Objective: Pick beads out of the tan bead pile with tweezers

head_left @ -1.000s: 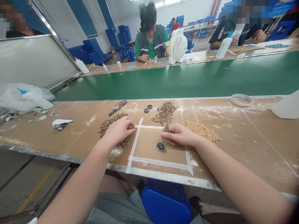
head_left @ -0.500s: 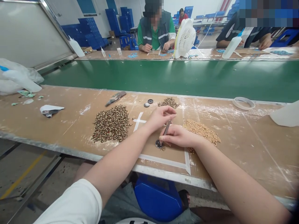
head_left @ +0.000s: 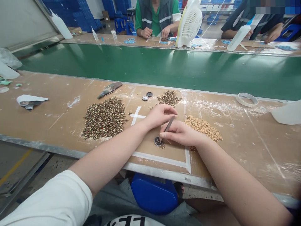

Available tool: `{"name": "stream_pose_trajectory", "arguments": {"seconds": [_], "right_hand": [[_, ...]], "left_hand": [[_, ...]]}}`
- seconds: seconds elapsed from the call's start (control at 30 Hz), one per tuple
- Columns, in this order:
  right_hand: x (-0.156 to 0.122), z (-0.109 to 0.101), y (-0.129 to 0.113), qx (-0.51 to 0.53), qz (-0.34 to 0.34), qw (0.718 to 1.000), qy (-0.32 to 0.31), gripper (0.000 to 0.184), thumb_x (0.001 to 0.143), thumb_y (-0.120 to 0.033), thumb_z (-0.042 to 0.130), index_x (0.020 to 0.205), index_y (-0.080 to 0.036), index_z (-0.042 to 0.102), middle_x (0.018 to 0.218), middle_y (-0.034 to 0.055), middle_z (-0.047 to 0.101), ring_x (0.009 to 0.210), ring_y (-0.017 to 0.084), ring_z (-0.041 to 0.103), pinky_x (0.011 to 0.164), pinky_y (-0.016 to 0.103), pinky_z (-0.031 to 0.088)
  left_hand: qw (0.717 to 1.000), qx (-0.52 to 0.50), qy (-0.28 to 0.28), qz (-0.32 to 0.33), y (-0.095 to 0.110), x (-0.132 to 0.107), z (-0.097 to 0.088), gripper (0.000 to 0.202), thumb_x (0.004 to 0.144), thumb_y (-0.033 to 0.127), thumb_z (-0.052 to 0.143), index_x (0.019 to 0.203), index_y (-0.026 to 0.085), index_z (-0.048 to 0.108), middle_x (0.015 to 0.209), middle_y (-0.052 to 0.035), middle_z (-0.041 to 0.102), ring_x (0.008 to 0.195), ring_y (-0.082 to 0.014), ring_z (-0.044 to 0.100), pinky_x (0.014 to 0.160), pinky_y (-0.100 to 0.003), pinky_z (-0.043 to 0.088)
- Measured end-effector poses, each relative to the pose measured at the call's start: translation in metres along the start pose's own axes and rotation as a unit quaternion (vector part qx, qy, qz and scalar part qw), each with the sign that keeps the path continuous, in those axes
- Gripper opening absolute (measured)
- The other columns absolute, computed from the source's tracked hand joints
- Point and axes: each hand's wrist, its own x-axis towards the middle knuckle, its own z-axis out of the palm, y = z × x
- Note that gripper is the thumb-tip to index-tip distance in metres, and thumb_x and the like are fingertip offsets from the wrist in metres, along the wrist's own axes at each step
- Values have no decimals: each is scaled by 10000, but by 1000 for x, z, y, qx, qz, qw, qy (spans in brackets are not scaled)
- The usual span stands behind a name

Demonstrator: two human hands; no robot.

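Observation:
My right hand grips a pair of metal tweezers like a pen, pointing down at a small round dark disc on the table. The tweezers' tips are hard to make out against the disc. Just beyond, my left hand is curled, thumb and fingertips close together; whatever they pinch is too small or hidden to name. To its left spreads a large pile of small dark-and-gold pieces. A smaller pile of similar pieces lies behind it. Tan beads are heaped by my right wrist.
Two small round pieces, a camouflage-patterned item and a tape roll lie toward the back. White tape marks the cardboard surface. Across the green belt, co-workers sit near a white fan and bottles.
The camera view has tilted down and shifted, so the table appears higher in the picture. Both hands stay nearly in place over the disc; the tweezers lean slightly more.

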Motion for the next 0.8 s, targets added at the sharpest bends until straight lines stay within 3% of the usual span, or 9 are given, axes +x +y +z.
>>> {"name": "stream_pose_trajectory", "arguments": {"seconds": [0.1,0.2,0.3,0.47,0.8], "right_hand": [[-4,-11,7,61,11,987,148,368,1013,-485,586,824,-190,695,582,-29,584,509,115,541,551,276,423],[-7,-24,15,80,9,937,341,376,991,-521,606,790,-206,650,526,-54,506,434,103,472,492,272,374],[-5,-32,21,39,33,897,439,393,975,-549,613,771,-213,629,500,-64,447,412,100,422,454,268,338],[-3,-32,27,-12,79,884,460,412,965,-560,612,754,-206,636,502,-51,464,421,101,423,447,265,333],[-1,-30,29,11,97,886,453,400,930,-547,672,752,-190,662,499,-49,476,416,93,414,447,259,305]], "left_hand": [[999,-41,-23,-16,1,-1,0,127,820,133,724,944,115,744,874,-58,760,715,-106,669,688,-248,538],[997,-54,-28,-40,-1,0,1,158,855,166,697,1000,114,735,931,-82,765,606,-84,638,592,-244,545],[997,-57,-20,-52,-4,1,2,228,845,192,734,1064,127,727,980,-108,763,660,-107,674,585,-250,573],[997,-49,-23,-56,-7,2,2,307,851,215,747,1146,158,688,913,-81,759,608,-104,673,583,-249,559],[997,-53,-25,-59,-10,2,1,323,853,236,759,1150,173,650,917,-75,764,570,-103,667,584,-262,553]]}}
